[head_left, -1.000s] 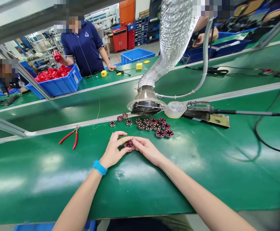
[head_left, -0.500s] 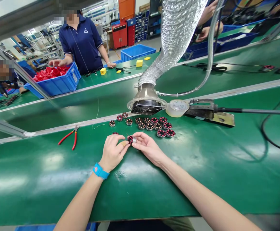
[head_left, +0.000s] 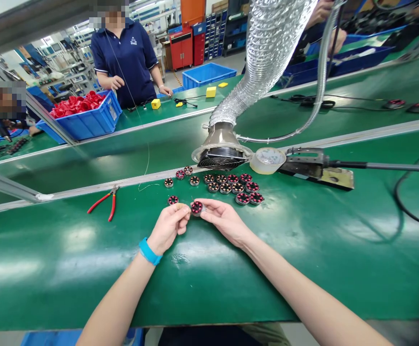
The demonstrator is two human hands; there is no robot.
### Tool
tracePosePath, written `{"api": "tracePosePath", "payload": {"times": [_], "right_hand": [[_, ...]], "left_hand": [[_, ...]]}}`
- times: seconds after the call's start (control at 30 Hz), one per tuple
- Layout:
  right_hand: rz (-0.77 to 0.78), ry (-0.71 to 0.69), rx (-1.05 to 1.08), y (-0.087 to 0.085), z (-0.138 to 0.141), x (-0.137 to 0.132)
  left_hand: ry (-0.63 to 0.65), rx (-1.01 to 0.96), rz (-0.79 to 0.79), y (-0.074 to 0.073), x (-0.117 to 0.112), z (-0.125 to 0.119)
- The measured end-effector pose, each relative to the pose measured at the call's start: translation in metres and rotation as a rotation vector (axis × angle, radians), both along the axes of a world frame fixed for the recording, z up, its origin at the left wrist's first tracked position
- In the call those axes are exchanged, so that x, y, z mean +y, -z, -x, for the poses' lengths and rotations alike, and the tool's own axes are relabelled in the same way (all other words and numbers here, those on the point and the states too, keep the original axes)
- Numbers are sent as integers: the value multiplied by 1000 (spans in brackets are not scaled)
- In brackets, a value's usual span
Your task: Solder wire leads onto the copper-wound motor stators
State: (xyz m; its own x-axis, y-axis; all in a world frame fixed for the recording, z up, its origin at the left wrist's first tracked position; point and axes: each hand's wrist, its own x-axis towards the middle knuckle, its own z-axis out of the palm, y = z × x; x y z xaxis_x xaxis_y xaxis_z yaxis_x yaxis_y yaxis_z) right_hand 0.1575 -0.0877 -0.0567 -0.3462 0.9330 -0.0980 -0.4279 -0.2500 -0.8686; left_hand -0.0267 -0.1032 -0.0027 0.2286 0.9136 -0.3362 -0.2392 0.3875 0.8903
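Near the middle of the frame, over the green table (head_left: 195,283), one round part (head_left: 197,207) with a ring of red and dark segments is being held. By the right hand (head_left: 227,222) it is gripped from its right side, between thumb and fingers, and its segmented face is turned toward the camera. The left hand (head_left: 168,227) is closed in a pinch, with the fingertips at the left edge of the same part. Whether a thin wire is pinched there, or only the edge is touched, cannot be told.

The step in hand is judged to be some fine finger work at this edge, while the part is steadied by the right hand. For the next move, a firm right grip and a small, exact motion of the left fingertips seem to be called for.

Just above the left hand, a similar part (head_left: 172,200) is seen lying alone. Beyond the hands, a larger group of parts (head_left: 226,188) is placed below the fan (head_left: 219,159), and a smaller group (head_left: 168,182) to its left. At the left, red-handled pliers (head_left: 113,204) are laid within the frame.
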Motion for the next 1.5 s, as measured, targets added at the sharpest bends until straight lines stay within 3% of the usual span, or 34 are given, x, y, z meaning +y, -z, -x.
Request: {"api": "tracePosePath", "payload": {"times": [0.13, 0.3, 0.4, 0.73, 0.93, 1.03, 1.17, 1.37, 1.5], "right_hand": [[-10, 0, -33, -2, -1, -1], [-105, -4, -96, -4, -2, -2], [-215, -10, -136, -4, -1, -3], [-195, -46, -122, -2, -2, -2], [-157, -74, -95, -6, -2, -4], [-155, -68, -102, -8, -4, -4], [-128, -92, -114, -9, -4, -6], [-94, -110, -98, -9, -4, -7], [-97, -103, -103, -9, -5, -6]], "left_hand": [[-108, -19, -59, -4, 1, 3], [-144, 427, -227, 3, -2, -5], [-143, 576, -325, 6, -3, -8], [34, 438, -161, 10, 3, 5], [59, 73, -7, 2, 3, 7], [-11, -16, -47, -1, 4, 8], [-153, 203, -261, 3, 5, 8], [-43, 508, -494, 6, 4, 9], [-26, 544, -478, 4, 4, 11]]}}
